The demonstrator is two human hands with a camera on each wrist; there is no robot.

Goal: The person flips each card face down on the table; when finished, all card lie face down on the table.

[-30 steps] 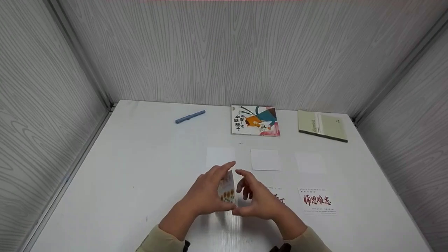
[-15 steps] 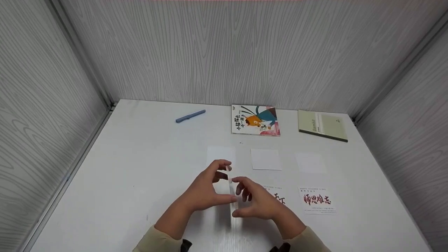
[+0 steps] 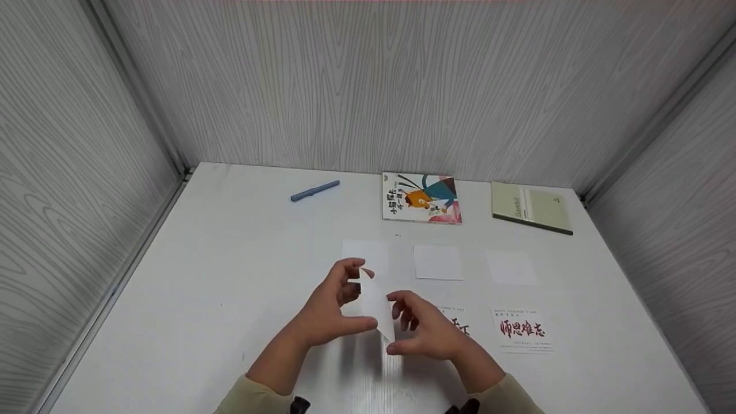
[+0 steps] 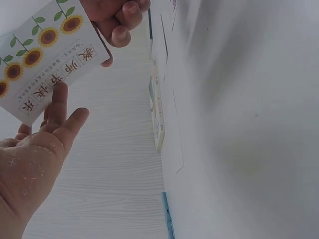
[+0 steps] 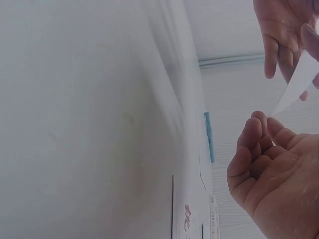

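Observation:
Both hands hold one small card [image 3: 376, 305] above the table's [image 3: 230, 276] near middle. In the head view its blank white back faces me, tilted. The left wrist view shows its printed face [image 4: 45, 55] with sunflowers and red characters. My left hand [image 3: 345, 299] pinches it between the forefinger at the top corner and the thumb lower down. My right hand [image 3: 411, 325] pinches the card's lower corner from the right. In the right wrist view the card [image 5: 294, 89] appears almost edge-on between the right hand's fingertips [image 5: 259, 124] and the left hand's fingers [image 5: 279, 40].
Three blank white cards [image 3: 438, 262] lie in a row beyond the hands. A red-lettered card [image 3: 523, 329] lies to the right, and another [image 3: 458, 325] is half hidden by my right hand. At the back lie a blue pen [image 3: 314, 191], a picture book [image 3: 421, 198] and a green notebook [image 3: 532, 207]. Walls close three sides.
The card has turned in my hands: its sunflower face showed a second ago, then its edge, and now its white back faces the head camera.

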